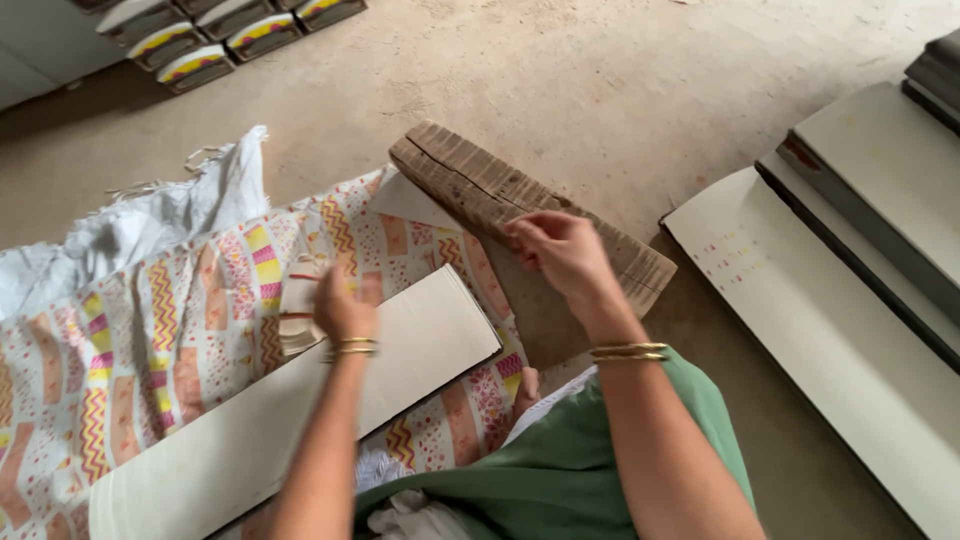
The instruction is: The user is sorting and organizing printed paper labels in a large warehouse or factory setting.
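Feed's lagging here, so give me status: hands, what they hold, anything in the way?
Left hand grips pale folded wad over long board. Right hand fingers on wooden plank. Patterned cloth underneath.

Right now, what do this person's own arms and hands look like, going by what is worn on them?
Both forearms are bare, with no sleeves showing. The left hand has thin gold-coloured bangles at the wrist, and the right hand has a matching set. No gloves; whether any rings are worn cannot be told.

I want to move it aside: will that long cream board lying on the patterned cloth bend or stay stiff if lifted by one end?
The cream board looks flat and straight-edged, so probably fairly stiff. Being long and thin, it may sag somewhat. It probably won't roll.
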